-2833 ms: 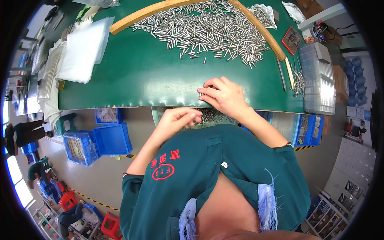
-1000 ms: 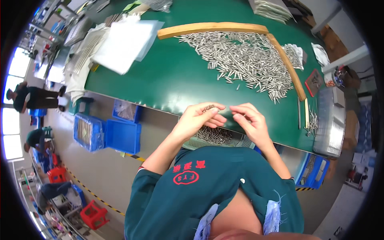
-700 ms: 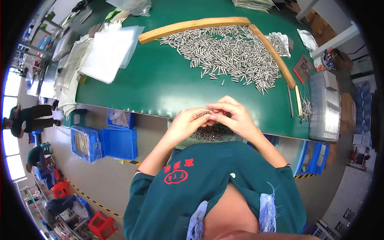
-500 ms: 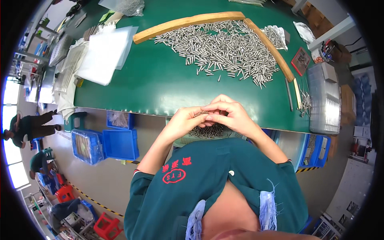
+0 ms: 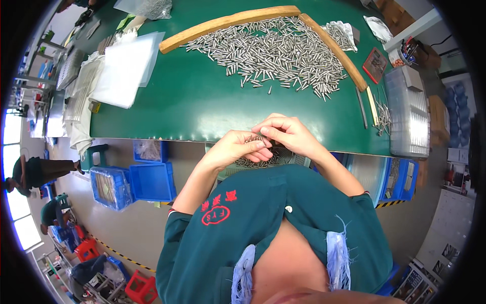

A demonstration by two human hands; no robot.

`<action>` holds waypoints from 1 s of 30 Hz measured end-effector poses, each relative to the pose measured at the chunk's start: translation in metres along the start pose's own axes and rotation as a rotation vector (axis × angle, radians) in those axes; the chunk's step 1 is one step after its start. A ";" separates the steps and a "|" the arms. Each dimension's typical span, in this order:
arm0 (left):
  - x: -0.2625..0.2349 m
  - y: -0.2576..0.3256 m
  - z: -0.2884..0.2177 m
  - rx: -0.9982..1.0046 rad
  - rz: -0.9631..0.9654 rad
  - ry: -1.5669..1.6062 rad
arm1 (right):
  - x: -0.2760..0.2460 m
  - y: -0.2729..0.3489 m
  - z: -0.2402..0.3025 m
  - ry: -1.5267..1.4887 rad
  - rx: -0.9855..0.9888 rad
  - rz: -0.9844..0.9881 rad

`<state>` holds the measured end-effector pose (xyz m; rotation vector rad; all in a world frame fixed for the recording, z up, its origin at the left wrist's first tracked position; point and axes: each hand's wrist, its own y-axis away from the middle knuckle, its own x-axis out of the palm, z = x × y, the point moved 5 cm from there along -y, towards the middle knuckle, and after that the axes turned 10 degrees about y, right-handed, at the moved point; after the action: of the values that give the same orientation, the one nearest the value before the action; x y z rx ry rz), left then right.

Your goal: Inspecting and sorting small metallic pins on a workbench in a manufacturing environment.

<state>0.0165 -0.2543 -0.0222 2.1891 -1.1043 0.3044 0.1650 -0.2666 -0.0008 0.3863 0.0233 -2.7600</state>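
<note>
Over a light green basket (image 5: pixel 301 160) at my lap, both hands meet in front of my chest. My left hand (image 5: pixel 234 148) is closed around a bunch of small pointed metal pins (image 5: pixel 251 138), their ends showing between its fingers. The thumb and forefinger of my right hand (image 5: pixel 289 134) pinch together beside that bunch; whatever lies between them is too small to make out. Loose metal pins (image 5: pixel 273 160) lie in the basket below, partly hidden by the hands. Farther off, a wide heap of similar silver pins (image 5: pixel 278 53) spreads over the green table (image 5: pixel 172 109).
Two wooden strips (image 5: pixel 230 26) border the heap at the back and right. White sheets (image 5: pixel 121 76) lie on the left, thin rods (image 5: pixel 383 119) and a clear plastic box (image 5: pixel 407 116) on the right. Blue crates (image 5: pixel 152 182) stand on the floor; people (image 5: pixel 33 172) are at far left.
My right hand's fingers have shifted from covering the left fingertips to a pinch beside the bunch, leaving more of the left fingers visible. The whole view has moved slightly.
</note>
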 end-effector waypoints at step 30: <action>0.010 0.016 -0.011 0.179 0.086 0.110 | 0.045 0.002 -0.026 -1.254 0.490 0.186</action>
<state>0.0115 -0.2603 -0.0017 2.2533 -1.1491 0.5751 0.1318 -0.2826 -0.0376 -1.1727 -0.9201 -2.3103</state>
